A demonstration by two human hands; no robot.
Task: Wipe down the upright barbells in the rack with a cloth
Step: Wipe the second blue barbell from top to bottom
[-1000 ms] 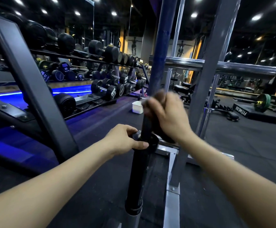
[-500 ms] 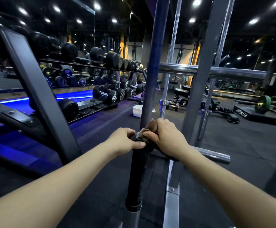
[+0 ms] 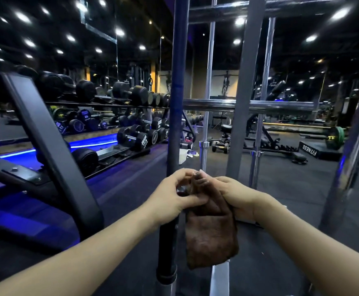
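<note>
Both hands meet at the dark barbell (image 3: 175,116), cloth (image 3: 211,233) between them; right hand (image 3: 236,196) grips its top, rest hanging beside the sleeve; left hand (image 3: 174,195) pinches the top edge, probably refolding, fingers partly hidden; not wiping now; two chrome bars (image 3: 207,82) behind look untouched, so most remains; dark rubber floor (image 3: 281,263); dumbbell rack (image 3: 110,103) left; dim gym, ceiling spots.

Dark gym around me: black rubber floor (image 3: 281,189), ceiling spotlights (image 3: 22,17), dumbbell racks (image 3: 110,103) on my left with a blue light strip (image 3: 93,143), benches (image 3: 270,144) beyond.
</note>
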